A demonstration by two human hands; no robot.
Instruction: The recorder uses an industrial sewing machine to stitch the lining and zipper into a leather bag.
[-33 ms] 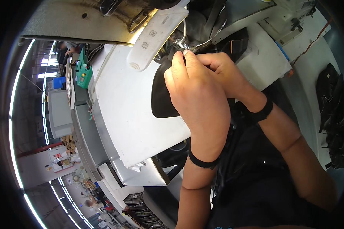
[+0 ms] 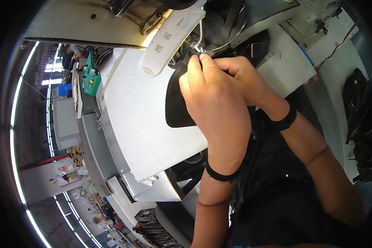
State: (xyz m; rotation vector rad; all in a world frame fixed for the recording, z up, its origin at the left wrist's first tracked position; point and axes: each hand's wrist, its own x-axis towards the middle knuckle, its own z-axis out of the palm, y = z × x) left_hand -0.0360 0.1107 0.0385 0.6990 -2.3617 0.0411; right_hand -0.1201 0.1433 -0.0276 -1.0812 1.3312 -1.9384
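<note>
A flat black panel with a rounded corner lies on the white work surface, under the working end of what looks like a sewing machine. My left hand is closed at the panel's far edge, its fingertips pinched together just in front of the metal presser foot. Close against it on the right, my right hand is closed too, with thumb and forefinger together. What its fingertips hold is hidden behind the left hand. Both wrists wear black bands.
A pale, rounded machine cover hangs just left of the presser foot. The white table extends to the left. Dark pieces are heaped at the far right. A green device stands beyond the table; striped fabric lies lower left.
</note>
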